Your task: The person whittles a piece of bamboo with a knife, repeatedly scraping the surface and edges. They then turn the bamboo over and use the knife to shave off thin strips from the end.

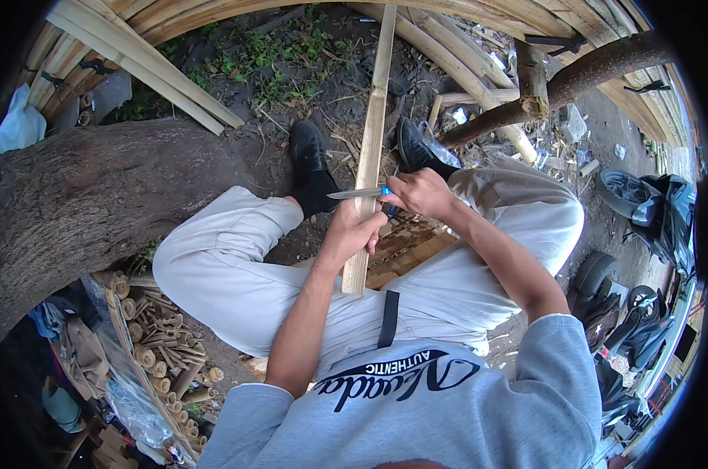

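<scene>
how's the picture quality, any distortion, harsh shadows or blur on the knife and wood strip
Head view: wide-lens distortion, with black corners and the long wood bundle at the top seeming to bow; head view: soft, even light, no hard shadows on the trousers; head view: knife and wood strip fairly crisp, the lower-left edge dim.

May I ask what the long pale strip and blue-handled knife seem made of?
Long pale strip: probably bare wood or bamboo, matt, visibly grained. Blue-handled knife: blade likely metal, silvery, smooth; handle possibly plastic, bright blue, mostly hidden.
</scene>
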`<action>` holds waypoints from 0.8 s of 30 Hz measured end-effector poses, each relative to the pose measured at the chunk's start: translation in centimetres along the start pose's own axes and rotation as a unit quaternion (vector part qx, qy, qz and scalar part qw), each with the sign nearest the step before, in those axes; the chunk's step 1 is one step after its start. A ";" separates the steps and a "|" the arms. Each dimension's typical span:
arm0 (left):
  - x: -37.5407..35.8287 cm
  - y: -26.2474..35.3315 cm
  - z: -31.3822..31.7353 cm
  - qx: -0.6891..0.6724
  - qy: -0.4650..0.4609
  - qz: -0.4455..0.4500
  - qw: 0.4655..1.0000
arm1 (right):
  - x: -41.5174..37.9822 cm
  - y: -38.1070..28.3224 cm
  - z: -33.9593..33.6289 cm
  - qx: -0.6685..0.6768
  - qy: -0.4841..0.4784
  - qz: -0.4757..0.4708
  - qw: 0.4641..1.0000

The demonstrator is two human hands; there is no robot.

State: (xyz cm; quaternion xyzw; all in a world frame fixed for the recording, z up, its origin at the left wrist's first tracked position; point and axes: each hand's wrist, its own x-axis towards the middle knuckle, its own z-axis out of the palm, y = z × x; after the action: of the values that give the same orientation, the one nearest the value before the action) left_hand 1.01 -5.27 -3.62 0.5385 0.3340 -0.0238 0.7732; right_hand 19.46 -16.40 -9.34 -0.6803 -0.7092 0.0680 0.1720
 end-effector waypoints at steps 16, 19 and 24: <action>-1.8 0.5 0.1 -0.050 -0.019 -0.032 0.998 | 0.3 10.3 -1.6 -0.086 -0.032 0.372 0.924; -0.8 0.4 0.3 -0.071 -0.022 -0.027 0.997 | 0.2 9.3 0.3 -0.011 0.073 0.431 0.900; -0.2 0.9 -0.4 -0.103 -0.033 -0.053 0.993 | 2.1 3.5 -1.4 0.071 0.084 0.360 0.927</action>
State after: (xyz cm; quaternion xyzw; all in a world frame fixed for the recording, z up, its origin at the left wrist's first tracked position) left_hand 1.02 -4.67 -2.89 0.4362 0.3371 -0.0481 0.8329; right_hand 23.18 -14.32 -8.91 -0.8789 -0.3932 0.1179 0.2429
